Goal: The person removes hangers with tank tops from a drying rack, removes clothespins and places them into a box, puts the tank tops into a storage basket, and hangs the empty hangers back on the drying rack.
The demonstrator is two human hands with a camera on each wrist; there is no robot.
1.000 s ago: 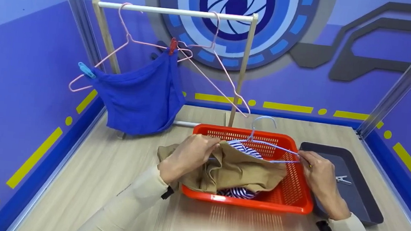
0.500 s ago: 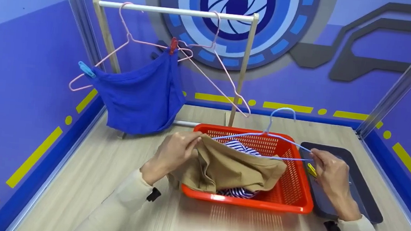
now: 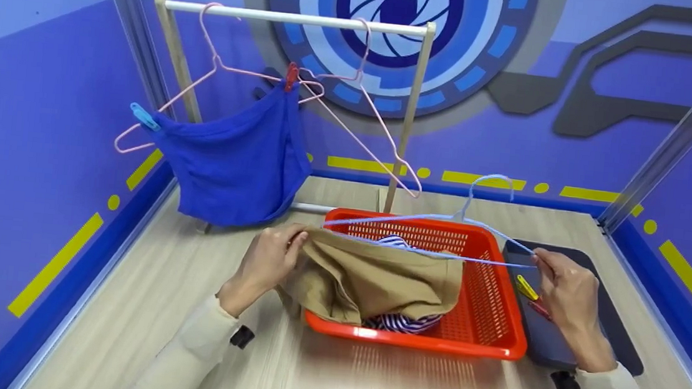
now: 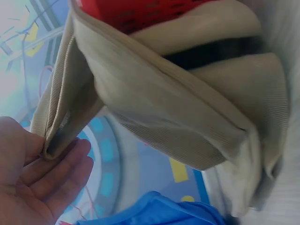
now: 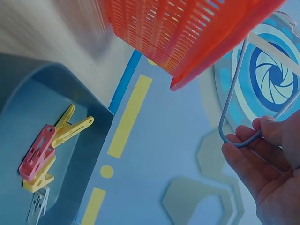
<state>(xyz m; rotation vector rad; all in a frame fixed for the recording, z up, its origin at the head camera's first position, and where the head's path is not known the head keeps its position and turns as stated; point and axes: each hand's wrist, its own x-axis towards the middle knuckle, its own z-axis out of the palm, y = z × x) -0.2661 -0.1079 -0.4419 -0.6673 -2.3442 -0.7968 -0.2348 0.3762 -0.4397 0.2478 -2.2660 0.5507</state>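
My left hand (image 3: 265,259) pinches the corner of a tan pair of shorts' waistband between thumb and fingers. The shorts (image 3: 389,273) sag over the basket, a dark band showing in their folds in the left wrist view. A light blue hanger (image 3: 459,216) stands hook-up behind the waistband, its lower bar running along the top edge of the cloth. Its right end is held in my right hand (image 3: 569,289), fingers curled round the wire (image 5: 243,143). Blue-and-white striped cloth (image 3: 407,323) lies in the red basket (image 3: 415,338) beneath the shorts.
A dark tray (image 3: 551,353) right of the basket holds yellow (image 5: 75,130), pink (image 5: 37,152) and silver (image 5: 37,206) clothespins. Behind, a rack (image 3: 298,20) carries pink hangers; a blue garment (image 3: 242,166) is clipped to one by blue (image 3: 145,117) and red clothespins (image 3: 292,77).
My left hand has drawn the waistband corner leftward. My right hand has moved right, and the hanger has risen and come out further from the shorts, its hook swinging right.
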